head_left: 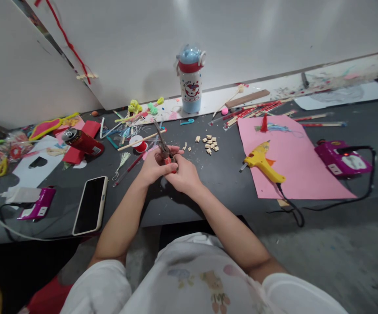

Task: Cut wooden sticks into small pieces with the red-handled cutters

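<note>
My left hand (152, 167) and my right hand (186, 173) meet over the front of the table. Between them is a pair of scissors (164, 150) with red handles, its dark metal blades pointing up and away from me. My left thumb lies across the handles, and my right fingers are wrapped round them, partly hidden. Just beyond the blades runs a thin wooden stick (132, 144) with a red tip; whether it touches them I cannot tell. A spool of red thread (139, 144) is beside it. Short cut wooden pieces (210, 143) lie loosely grouped to the right.
A yellow glue gun (263, 163) rests on pink paper (293, 174), near a purple power socket (342, 159) with a cable. At the back stands a water bottle (190, 83). A phone (91, 205) and a toppled red can (83, 141) are on the left.
</note>
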A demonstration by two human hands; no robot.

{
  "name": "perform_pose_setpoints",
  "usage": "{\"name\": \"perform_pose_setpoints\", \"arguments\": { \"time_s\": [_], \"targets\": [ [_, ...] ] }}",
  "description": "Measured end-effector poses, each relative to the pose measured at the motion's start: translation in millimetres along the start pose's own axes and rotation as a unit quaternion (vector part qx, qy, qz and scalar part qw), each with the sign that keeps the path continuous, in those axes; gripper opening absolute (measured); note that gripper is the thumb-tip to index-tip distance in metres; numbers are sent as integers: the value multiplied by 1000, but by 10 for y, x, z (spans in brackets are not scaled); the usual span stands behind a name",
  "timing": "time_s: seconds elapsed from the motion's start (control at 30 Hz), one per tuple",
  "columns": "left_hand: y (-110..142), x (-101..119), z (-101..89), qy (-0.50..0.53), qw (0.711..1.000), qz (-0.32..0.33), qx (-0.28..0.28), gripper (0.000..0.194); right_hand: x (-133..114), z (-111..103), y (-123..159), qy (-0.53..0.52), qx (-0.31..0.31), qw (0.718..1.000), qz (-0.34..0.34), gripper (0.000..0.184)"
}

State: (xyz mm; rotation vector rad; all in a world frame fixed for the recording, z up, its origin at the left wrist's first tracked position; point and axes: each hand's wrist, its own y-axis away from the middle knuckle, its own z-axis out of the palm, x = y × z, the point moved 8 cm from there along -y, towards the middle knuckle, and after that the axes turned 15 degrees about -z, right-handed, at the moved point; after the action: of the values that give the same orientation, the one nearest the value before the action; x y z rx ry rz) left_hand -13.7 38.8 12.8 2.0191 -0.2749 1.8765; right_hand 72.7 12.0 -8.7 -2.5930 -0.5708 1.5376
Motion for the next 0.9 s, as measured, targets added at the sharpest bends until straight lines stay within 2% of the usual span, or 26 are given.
{"name": "perform_pose_setpoints", "arguments": {
  "time_s": [0.17,0.23,0.33,0.43,0.53,0.7,0.9],
  "targets": [
    [-7,-7,44,15,1000,-3,-10,65,6,-6,11,-12,6,1000,-4,38],
    [-7,15,24,38,999,9,4,71,-5,-20,18,-26,11,1000,-4,36],
    [22,101,-176,103,987,65,103,61,-21,-43,31,-42,14,999,6,31],
    [117,172,-450,146,952,125,238,40,-46,-46,39,-50,3,999,12,30],
    [230,223,-618,153,914,173,332,29,-75,-24,46,-62,-14,998,5,32],
    [316,205,-676,174,887,179,388,30,-115,11,57,-80,-14,997,-19,35],
    [362,181,-657,176,877,151,421,35,-152,28,55,-75,-10,996,-46,40]
  ]
}}
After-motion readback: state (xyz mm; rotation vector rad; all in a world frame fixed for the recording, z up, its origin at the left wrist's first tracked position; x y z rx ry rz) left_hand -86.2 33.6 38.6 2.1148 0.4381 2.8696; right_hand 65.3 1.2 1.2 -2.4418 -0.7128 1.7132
